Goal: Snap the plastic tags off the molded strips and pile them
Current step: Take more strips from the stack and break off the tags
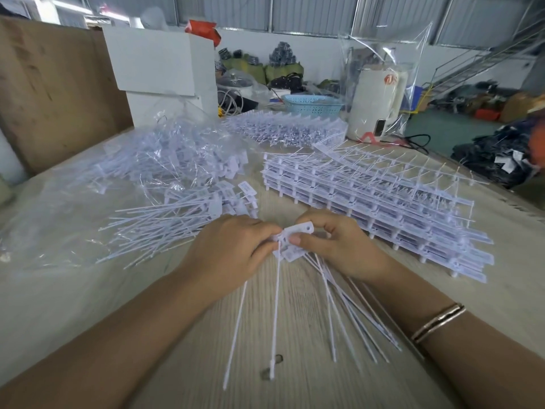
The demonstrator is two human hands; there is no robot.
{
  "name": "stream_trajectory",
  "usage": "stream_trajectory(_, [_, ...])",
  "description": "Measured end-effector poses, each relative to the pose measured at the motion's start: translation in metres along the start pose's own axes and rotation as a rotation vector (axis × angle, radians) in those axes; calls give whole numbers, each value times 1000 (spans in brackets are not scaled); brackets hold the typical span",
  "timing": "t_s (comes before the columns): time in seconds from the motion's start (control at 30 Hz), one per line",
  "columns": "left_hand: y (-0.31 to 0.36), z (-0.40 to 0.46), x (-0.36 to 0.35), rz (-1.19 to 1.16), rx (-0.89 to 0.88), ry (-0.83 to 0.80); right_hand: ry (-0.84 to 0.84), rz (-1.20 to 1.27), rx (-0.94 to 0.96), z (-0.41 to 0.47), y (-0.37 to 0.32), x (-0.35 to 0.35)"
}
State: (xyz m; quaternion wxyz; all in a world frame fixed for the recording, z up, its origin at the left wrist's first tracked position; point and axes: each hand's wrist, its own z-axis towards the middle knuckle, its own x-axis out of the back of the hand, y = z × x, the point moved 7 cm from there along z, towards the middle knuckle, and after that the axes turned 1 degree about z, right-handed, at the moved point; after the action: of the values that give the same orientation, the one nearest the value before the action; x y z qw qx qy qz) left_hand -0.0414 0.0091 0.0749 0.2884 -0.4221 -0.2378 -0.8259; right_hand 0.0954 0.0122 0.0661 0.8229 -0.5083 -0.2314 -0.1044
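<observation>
At left of the frame I see the pile of snapped-off tags [177, 208] lying on clear plastic sheeting [59, 208]. At centre my left hand [233, 252] and right hand [339, 246] both pinch one molded strip [295, 240], its thin tails fanning toward the bottom edge over the wooden table [295, 385]. Right of centre sits a stack of uncut strips [383, 208].

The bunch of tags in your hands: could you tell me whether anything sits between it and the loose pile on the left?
Nothing visible does. The bunch of tags, pinched by the left hand and right hand, has only bare table between it and the loose pile, just beyond the left hand.
</observation>
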Motion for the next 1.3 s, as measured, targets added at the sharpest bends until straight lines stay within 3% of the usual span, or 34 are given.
stream_trajectory(0.17, [-6,0,0,-138,101,-6,57,-183,43,0,-1,5])
stream_trajectory(0.33, [-20,0,6,-244,162,80,272,488,-200,-5,17,24])
stream_trajectory(0.4, [-22,0,7,-231,139,98,244,340,-271,-7,27,28])
stream_trajectory(0.53, [-15,1,5,-231,81,65,-12,-390,-264,0,37,16])
stream_trajectory(0.6, [-9,1,3,-234,55,53,34,-531,-228,3,31,16])
stream_trajectory(0.7, [-1,2,2,-225,25,60,126,-276,-96,2,11,14])
stream_trajectory(0.77, [6,4,3,-198,-5,87,27,-104,-64,0,3,1])
stream_trajectory(0.87, [12,3,7,-231,-12,113,-71,-86,-24,1,0,-12])
stream_trajectory(1.07, [3,1,8,-185,-35,49,73,222,-192,2,22,11])
stream_trajectory(1.3, [4,2,13,-138,-9,148,-49,14,-1,0,-3,-7])
